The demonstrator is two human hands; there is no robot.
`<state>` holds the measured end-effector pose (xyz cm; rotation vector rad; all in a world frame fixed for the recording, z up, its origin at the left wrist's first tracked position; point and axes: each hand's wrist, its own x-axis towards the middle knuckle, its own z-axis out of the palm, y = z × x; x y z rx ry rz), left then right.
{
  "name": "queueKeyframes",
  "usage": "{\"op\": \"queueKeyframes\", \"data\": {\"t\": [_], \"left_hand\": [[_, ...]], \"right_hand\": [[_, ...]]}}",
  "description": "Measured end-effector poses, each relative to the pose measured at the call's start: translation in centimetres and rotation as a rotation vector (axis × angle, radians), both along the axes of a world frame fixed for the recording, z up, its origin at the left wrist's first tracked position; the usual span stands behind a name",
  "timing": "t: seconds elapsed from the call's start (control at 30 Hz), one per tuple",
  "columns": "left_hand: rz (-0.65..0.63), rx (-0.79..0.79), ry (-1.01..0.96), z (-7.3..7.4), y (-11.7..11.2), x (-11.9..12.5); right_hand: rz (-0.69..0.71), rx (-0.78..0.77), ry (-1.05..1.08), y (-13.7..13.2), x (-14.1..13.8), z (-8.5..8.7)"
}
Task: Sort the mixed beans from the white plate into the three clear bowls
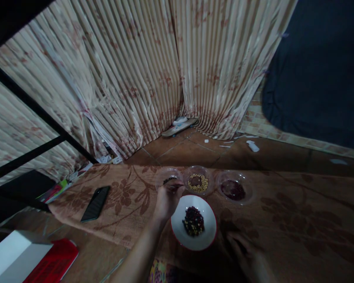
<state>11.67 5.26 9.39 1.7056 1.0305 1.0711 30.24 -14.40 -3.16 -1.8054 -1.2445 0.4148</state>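
My left hand (pixel 169 198) reaches over the near side of the left clear plastic bowl (pixel 164 173), which holds dark beans. Its fingers are pinched together; what they hold, if anything, is too small and dark to make out. Just right of that hand, a white bowl with a red rim (pixel 178 232) contains a mix of dark red, dark and yellow beans (pixel 194 221). My right hand (pixel 243 245) lies low in shadow on the cloth, right of the white bowl, its fingers loosely apart and seemingly holding nothing.
A clear bowl of yellow beans (pixel 203 184) and another of dark red beans (pixel 234 189) stand along the far edge of the cloth-covered table (pixel 283 220). A phone (pixel 96 203) lies at left. Beyond are a skateboard (pixel 179 126), striped curtains (pixel 147 78) and a white box (pixel 14 251).
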Motion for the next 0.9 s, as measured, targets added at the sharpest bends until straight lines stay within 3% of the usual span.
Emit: {"op": "queueKeyframes", "data": {"t": [0.1,0.23,0.37,0.57,0.9], "left_hand": [[-0.032,-0.096,-0.059,0.4,-1.9,-2.0],[-0.059,-0.174,0.093,1.1,-4.4,-4.7],[-0.119,-0.198,0.212,0.6,-5.9,-6.2],[-0.160,-0.175,0.296,-0.8,-6.3,-7.0],[-0.187,-0.130,0.320,-1.5,-6.0,-6.5]], "right_hand": [[-0.001,-0.029,0.005,-0.2,0.0,-0.3],[0.012,-0.080,0.007,-0.5,0.1,-0.3],[0.003,-0.109,-0.009,-0.5,0.2,-0.4],[-0.015,-0.125,-0.019,-0.6,0.3,-0.6],[-0.013,-0.116,-0.033,-0.6,0.2,-0.8]]}}
